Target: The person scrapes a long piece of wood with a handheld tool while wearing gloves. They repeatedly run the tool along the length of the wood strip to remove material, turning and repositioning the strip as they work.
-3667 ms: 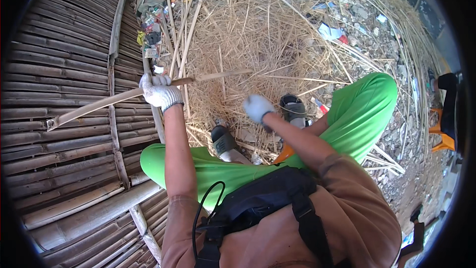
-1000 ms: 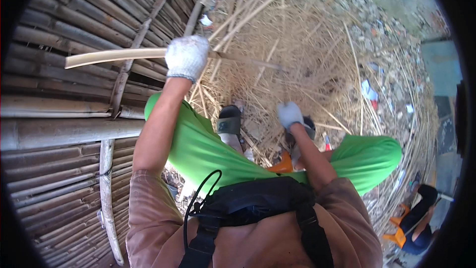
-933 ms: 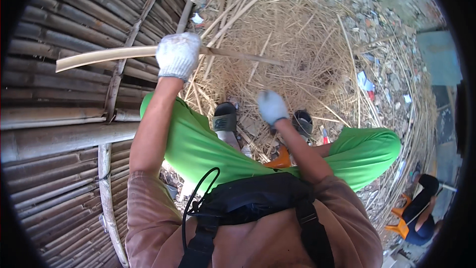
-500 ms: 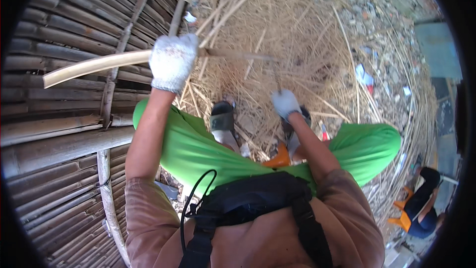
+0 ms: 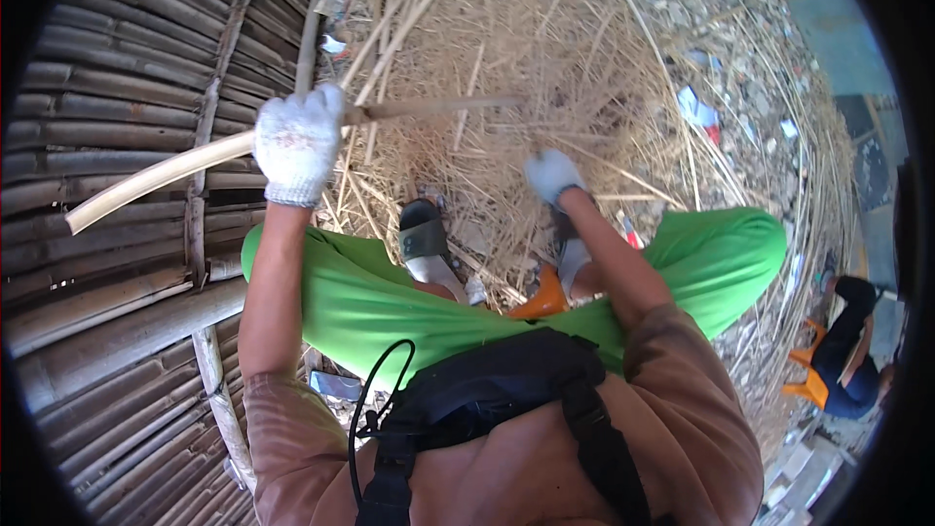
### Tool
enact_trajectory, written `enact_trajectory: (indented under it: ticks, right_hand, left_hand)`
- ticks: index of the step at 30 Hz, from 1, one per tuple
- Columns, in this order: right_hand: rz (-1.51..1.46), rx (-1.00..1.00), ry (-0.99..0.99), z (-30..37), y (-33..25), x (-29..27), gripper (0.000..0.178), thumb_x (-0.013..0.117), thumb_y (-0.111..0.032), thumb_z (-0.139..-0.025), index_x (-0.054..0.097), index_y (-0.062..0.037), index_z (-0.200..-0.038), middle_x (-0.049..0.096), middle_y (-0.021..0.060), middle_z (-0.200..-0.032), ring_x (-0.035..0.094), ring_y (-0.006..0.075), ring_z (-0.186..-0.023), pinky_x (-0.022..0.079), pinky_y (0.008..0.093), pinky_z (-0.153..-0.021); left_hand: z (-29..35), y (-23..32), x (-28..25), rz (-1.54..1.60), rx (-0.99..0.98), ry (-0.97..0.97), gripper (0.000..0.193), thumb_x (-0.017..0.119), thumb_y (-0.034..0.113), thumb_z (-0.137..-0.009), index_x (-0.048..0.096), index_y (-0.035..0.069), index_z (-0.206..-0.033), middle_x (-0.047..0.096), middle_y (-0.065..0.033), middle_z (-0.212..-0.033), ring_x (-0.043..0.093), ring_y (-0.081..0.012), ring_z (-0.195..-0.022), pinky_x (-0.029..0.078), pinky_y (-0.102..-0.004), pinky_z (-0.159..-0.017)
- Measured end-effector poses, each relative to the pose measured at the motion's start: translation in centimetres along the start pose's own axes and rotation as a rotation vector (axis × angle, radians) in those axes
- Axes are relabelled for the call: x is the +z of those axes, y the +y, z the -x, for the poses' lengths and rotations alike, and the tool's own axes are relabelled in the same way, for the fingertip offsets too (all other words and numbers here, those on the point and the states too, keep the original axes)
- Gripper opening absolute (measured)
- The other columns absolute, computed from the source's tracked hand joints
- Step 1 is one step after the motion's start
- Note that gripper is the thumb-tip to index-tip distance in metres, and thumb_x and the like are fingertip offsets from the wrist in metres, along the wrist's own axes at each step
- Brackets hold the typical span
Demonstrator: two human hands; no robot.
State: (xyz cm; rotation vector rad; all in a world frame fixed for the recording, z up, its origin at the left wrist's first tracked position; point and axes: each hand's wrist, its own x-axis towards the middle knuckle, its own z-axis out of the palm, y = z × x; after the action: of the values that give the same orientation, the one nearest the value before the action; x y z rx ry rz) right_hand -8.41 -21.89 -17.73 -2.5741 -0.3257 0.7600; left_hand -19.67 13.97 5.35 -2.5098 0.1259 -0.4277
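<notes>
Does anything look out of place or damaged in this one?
Mainly litter: a white-and-red scrap stands out to the right of the straw-coloured slivers, which lie strewn at all angles. The long pale strip in the left hand looks curved, though the fisheye lens may exaggerate that.

R hand (image 5: 553, 173) grip unclear; bamboo strip (image 5: 229, 148) blurry twd far end.

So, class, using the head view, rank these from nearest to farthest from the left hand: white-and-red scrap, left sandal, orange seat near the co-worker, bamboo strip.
1. Bamboo strip: gripped in the left hand.
2. Left sandal: on the left foot, lower right of the hand.
3. White-and-red scrap: on the ground, well right.
4. Orange seat: far right, by the co-worker.
</notes>
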Motion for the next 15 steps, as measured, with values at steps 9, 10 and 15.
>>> enact_trajectory:
  ticks: [9, 10, 15]
  right_hand:
    - [-0.075, -0.07, 0.082, 1.4, -4.3, 1.7, 0.044, 0.052, -0.038, -0.101, 0.076, -0.0031, -0.11, 0.075, 0.0284, -0.105, 0.075, 0.0428, -0.097, 0.06, 0.0526, -0.089]
    - [-0.057, 0.051, 0.077, -0.1, 0.2, 1.9, 0.045, 0.052, -0.039, -0.1, 0.076, -0.0033, -0.115, 0.075, 0.029, -0.107, 0.075, 0.0424, -0.098, 0.06, 0.0514, -0.091]
    - [-0.012, 0.024, -0.004, -1.0, 0.6, 0.1, 0.047, 0.052, -0.041, -0.1, 0.077, -0.0045, -0.118, 0.075, 0.028, -0.113, 0.074, 0.0433, -0.104, 0.059, 0.0506, -0.095]
  left_hand:
    - [0.1, -0.8, 0.7, -0.032, -0.009, -0.104, 0.014, 0.066, 0.021, -0.089, 0.062, 0.012, -0.099, 0.066, -0.0035, -0.077, 0.07, -0.0231, -0.075, 0.052, -0.0425, -0.067]
    - [0.1, -0.4, 0.5, -0.017, 0.001, -0.069, 0.016, 0.067, 0.021, -0.088, 0.063, 0.012, -0.1, 0.066, -0.0034, -0.077, 0.07, -0.023, -0.074, 0.052, -0.0425, -0.066]
    - [-0.1, 0.8, 0.1, -0.027, -0.006, -0.04, 0.015, 0.07, 0.02, -0.086, 0.061, 0.013, -0.096, 0.064, -0.0027, -0.075, 0.069, -0.0225, -0.071, 0.052, -0.0425, -0.064]
